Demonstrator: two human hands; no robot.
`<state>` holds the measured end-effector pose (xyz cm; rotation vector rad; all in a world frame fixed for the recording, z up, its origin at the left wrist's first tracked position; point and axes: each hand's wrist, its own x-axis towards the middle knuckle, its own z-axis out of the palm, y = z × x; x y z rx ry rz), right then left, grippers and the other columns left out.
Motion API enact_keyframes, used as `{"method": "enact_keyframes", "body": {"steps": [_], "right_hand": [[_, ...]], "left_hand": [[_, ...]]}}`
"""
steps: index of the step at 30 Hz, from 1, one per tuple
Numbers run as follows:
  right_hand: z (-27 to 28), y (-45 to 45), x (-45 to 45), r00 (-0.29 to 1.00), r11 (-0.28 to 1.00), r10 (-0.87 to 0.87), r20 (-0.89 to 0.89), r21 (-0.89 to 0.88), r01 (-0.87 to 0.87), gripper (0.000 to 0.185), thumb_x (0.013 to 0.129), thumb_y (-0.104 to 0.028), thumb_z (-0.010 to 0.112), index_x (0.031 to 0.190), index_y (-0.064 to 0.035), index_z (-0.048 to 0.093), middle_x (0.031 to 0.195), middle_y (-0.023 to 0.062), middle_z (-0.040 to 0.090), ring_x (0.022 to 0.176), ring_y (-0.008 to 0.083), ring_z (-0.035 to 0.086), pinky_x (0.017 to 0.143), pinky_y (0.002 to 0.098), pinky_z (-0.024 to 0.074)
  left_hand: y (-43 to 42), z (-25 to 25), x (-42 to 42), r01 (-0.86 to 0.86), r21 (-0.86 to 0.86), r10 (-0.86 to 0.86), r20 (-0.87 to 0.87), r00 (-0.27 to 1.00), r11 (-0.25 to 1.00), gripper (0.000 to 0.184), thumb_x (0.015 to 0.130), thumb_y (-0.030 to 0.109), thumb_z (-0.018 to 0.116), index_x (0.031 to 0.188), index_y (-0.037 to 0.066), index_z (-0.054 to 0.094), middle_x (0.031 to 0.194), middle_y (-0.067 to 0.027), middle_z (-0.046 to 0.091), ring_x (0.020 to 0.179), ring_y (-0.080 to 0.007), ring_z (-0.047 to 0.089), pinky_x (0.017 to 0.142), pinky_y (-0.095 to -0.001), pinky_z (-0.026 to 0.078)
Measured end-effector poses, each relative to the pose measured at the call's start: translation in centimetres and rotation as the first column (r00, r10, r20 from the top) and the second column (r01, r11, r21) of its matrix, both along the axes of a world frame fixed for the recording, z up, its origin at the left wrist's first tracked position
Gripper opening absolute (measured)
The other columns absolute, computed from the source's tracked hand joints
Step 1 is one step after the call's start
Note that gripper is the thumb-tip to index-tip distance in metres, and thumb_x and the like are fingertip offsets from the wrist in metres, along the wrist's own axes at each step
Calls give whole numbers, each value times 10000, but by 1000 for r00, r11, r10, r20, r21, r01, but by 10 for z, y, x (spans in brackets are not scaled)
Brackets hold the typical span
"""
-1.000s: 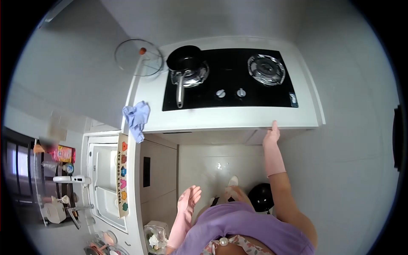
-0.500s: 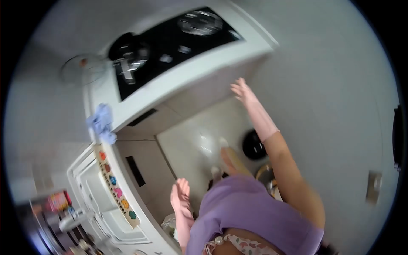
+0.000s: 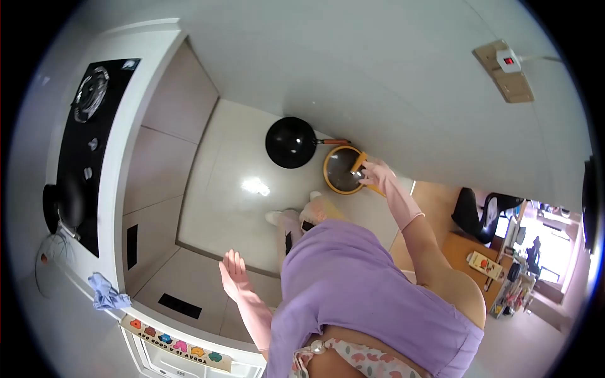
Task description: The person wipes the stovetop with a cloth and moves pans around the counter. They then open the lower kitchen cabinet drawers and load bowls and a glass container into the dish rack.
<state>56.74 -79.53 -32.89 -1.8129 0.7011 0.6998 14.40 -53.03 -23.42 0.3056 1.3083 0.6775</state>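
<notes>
My right hand (image 3: pixel 377 173), in a pink glove, reaches down beside an orange-rimmed glass lid (image 3: pixel 340 179) on a pan standing on the floor by the wall. Its fingers look apart, close to the orange handle (image 3: pixel 358 162); whether they touch it I cannot tell. A black wok (image 3: pixel 290 142) with a wooden handle (image 3: pixel 333 141) lies on the floor just beyond the lid. My left hand (image 3: pixel 235 277), also in a pink glove, hangs open with nothing in it, near the lower cabinets.
On the left, a counter (image 3: pixel 123 142) carries a black gas hob (image 3: pixel 94 164) and a blue cloth (image 3: pixel 106 293). A grey wall (image 3: pixel 353 69) with a socket plate (image 3: pixel 503 70) runs along the right. Past it are a wooden desk (image 3: pixel 457 258) and a black chair (image 3: pixel 472 217).
The view has swung to the right, away from the hob and sink. My right hand has moved from near the counter front to the lidded pan. My left hand stays raised and empty.
</notes>
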Motion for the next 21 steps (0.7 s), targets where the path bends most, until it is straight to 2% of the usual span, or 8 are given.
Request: {"method": "enact_keyframes", "body": {"steps": [3, 5, 9, 11, 14, 17, 20, 21], "right_hand": [[17, -55, 31, 933, 862, 359, 9, -388, -328, 316, 894, -292, 616, 1001, 5, 631, 791, 80, 644, 502, 132, 522, 460, 291, 420], [64, -67, 47, 875, 770, 407, -262, -416, -483, 318, 861, -313, 661, 972, -15, 649, 788, 82, 658, 557, 141, 556, 480, 291, 441], [-25, -172, 65, 889, 884, 430, -158, -128, -450, 633, 887, -301, 616, 1404, -50, 352, 1152, 176, 591, 836, 259, 668, 550, 329, 537], [-27, -184, 74, 755, 755, 618, -219, -104, -648, 770, 904, -322, 586, 1487, -84, 142, 1368, 193, 432, 1171, 353, 533, 731, 446, 551], [36, -126, 89, 527, 586, 757, -386, 45, -809, 759, 911, -375, 575, 1482, -79, 171, 1448, 149, 353, 1341, 306, 341, 969, 471, 425], [36, -79, 75, 277, 337, 925, -258, 227, -914, 754, 856, -338, 651, 1452, -73, 272, 1446, 75, 364, 1318, 253, 367, 1051, 448, 354], [77, -39, 7, 60, 80, 997, -55, 829, -554, 609, 914, -348, 570, 1404, -62, 348, 1403, 93, 395, 1288, 226, 401, 1066, 377, 336], [108, -26, -26, 38, 123, 992, -118, 909, -398, 549, 938, -304, 540, 1392, -55, 357, 1394, 99, 401, 1287, 229, 404, 1063, 357, 342]], "left_hand": [[-18, -1, 39, 31, -11, -31, 17, 999, 999, 549, 1004, 291, 392, 1368, -112, 311, 1434, -238, 348, 1328, -304, 375, 1111, -366, 336], [-34, -3, 60, -19, 12, 19, 46, 999, 1000, 558, 1005, 286, 393, 1371, -123, 293, 1439, -239, 340, 1330, -307, 372, 1112, -365, 336], [-97, 7, 118, -239, 46, 243, -161, 957, 970, 460, 954, 218, 540, 1354, 45, 394, 1474, -152, 299, 1310, -312, 402, 1064, -413, 387], [-140, -3, 131, -328, 54, 332, -103, 937, 943, 467, 907, 202, 622, 1319, 99, 427, 1459, -109, 302, 1283, -316, 434, 1030, -433, 413], [-202, -8, 164, -333, 25, 333, -2, 943, 943, 527, 911, 247, 610, 1358, 59, 405, 1401, -116, 397, 1271, -289, 443, 1059, -409, 406], [-243, 15, 210, -296, 53, 274, 256, 927, 954, 471, 956, 221, 536, 1352, 2, 405, 1368, -118, 445, 1272, -272, 447, 1063, -361, 407], [-272, 29, 241, -316, 134, 181, 588, 788, 939, 484, 978, 197, 486, 1394, -4, 342, 1421, -153, 374, 1315, -271, 394, 1075, -363, 364], [-280, 29, 246, -326, 163, 140, 666, 733, 931, 504, 982, 190, 472, 1417, -4, 307, 1451, -166, 331, 1338, -286, 363, 1086, -368, 338]]}}
